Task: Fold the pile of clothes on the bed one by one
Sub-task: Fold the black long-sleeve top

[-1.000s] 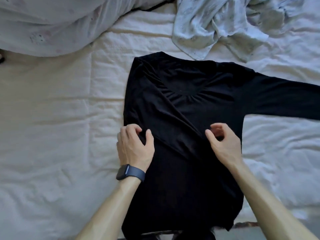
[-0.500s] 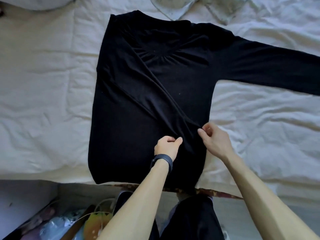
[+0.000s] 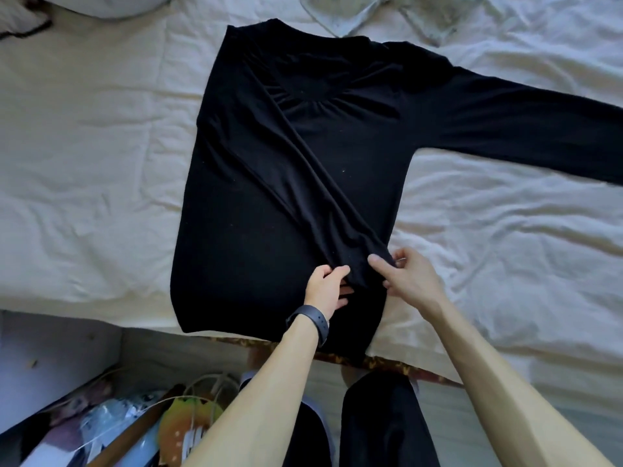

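The bed (image 3: 84, 146), under a creased white sheet, fills the upper view. A black shirt (image 3: 269, 197) lies flat at its centre, hem toward 6 o'clock at the bed's edge. One sleeve stretches out to 3 o'clock; the other sleeve (image 3: 303, 170) is folded across the body, running from 11 toward 5 o'clock. Pale crumpled clothes (image 3: 354, 11) lie at 12 o'clock. The left hand (image 3: 325, 286) and right hand (image 3: 409, 281) each pinch that folded sleeve's end, thumbs on top. A dark watch (image 3: 310, 320) circles the left wrist.

Home bedroom, rumpled white bed sheet (image 3: 101, 170), clothes spread, clutter (image 3: 111, 429) on floor
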`<state>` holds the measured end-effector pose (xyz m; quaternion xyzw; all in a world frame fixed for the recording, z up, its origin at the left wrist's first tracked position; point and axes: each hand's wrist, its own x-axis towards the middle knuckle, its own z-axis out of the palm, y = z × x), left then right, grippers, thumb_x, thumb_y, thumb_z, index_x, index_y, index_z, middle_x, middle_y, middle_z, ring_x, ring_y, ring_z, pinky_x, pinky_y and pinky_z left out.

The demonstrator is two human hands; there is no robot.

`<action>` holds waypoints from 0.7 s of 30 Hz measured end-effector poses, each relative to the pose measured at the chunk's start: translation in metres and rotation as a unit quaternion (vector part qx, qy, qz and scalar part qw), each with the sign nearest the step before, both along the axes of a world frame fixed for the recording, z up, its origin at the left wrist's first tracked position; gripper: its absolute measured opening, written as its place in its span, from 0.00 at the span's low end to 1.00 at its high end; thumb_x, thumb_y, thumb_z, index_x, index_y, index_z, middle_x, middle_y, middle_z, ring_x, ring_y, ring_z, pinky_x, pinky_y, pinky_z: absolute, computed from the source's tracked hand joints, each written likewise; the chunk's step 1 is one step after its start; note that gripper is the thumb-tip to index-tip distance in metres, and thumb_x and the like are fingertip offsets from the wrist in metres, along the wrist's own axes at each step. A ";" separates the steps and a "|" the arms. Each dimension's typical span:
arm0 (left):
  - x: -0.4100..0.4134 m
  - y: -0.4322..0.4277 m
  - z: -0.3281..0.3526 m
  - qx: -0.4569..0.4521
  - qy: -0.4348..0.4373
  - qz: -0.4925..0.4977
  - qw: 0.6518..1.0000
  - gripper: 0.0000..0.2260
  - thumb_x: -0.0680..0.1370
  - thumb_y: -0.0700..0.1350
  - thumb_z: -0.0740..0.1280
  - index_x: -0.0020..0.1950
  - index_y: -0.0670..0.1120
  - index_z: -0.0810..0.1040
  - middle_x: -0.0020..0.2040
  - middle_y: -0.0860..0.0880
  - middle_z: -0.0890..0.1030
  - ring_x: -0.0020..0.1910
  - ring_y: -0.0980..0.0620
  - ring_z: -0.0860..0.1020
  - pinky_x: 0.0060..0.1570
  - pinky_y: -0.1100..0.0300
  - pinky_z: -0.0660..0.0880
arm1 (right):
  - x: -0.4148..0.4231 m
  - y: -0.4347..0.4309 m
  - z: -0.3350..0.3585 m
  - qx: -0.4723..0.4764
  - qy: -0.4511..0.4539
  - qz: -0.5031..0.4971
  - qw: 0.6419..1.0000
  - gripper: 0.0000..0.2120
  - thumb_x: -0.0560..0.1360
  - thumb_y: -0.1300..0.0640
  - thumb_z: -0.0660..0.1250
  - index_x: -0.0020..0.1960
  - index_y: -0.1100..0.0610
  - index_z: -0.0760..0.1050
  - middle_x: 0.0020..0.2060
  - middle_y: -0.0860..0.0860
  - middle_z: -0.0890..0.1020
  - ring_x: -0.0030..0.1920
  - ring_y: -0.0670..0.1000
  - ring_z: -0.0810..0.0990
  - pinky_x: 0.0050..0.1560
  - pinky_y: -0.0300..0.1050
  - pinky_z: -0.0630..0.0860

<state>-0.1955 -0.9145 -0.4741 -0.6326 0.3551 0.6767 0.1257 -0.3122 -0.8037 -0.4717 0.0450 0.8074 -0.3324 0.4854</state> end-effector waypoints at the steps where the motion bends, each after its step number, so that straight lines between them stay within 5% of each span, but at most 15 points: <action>1: 0.000 0.003 -0.001 0.007 0.006 -0.017 1.000 0.08 0.80 0.47 0.67 0.56 0.46 0.78 0.55 0.47 0.84 0.50 0.49 0.82 0.51 0.53 0.78 | 0.002 0.002 -0.001 0.007 0.006 0.001 1.000 0.15 0.76 0.47 0.73 0.49 0.59 0.77 0.39 0.52 0.84 0.35 0.50 0.85 0.40 0.48 0.84; 6: 0.005 0.008 -0.005 0.024 0.049 -0.019 0.998 0.10 0.77 0.47 0.73 0.53 0.42 0.82 0.53 0.48 0.86 0.51 0.48 0.83 0.54 0.52 0.80 | -0.001 0.016 -0.009 -0.022 -0.043 -0.056 0.997 0.11 0.82 0.54 0.66 0.47 0.60 0.81 0.44 0.58 0.87 0.40 0.52 0.87 0.45 0.49 0.83; 9: 0.013 0.009 -0.005 0.046 0.061 -0.025 0.997 0.09 0.76 0.46 0.75 0.46 0.43 0.77 0.47 0.48 0.85 0.41 0.53 0.84 0.49 0.57 0.79 | -0.005 0.023 -0.009 -0.006 -0.023 -0.064 0.998 0.13 0.83 0.54 0.62 0.46 0.59 0.80 0.41 0.55 0.86 0.38 0.53 0.86 0.48 0.54 0.84; 15: 0.011 0.021 -0.006 0.015 0.036 -0.026 0.999 0.13 0.72 0.48 0.78 0.46 0.43 0.77 0.41 0.49 0.81 0.30 0.56 0.74 0.46 0.57 0.79 | 0.006 0.015 0.003 0.003 0.048 -0.025 0.999 0.11 0.76 0.47 0.74 0.46 0.55 0.78 0.39 0.48 0.84 0.33 0.48 0.85 0.41 0.43 0.83; 21: 0.004 0.024 0.002 0.063 0.023 0.043 0.997 0.09 0.78 0.50 0.71 0.54 0.47 0.81 0.48 0.50 0.82 0.45 0.50 0.77 0.48 0.57 0.76 | -0.003 0.020 0.001 -0.034 -0.001 -0.002 0.999 0.10 0.80 0.53 0.70 0.45 0.59 0.82 0.40 0.53 0.87 0.37 0.49 0.87 0.42 0.43 0.83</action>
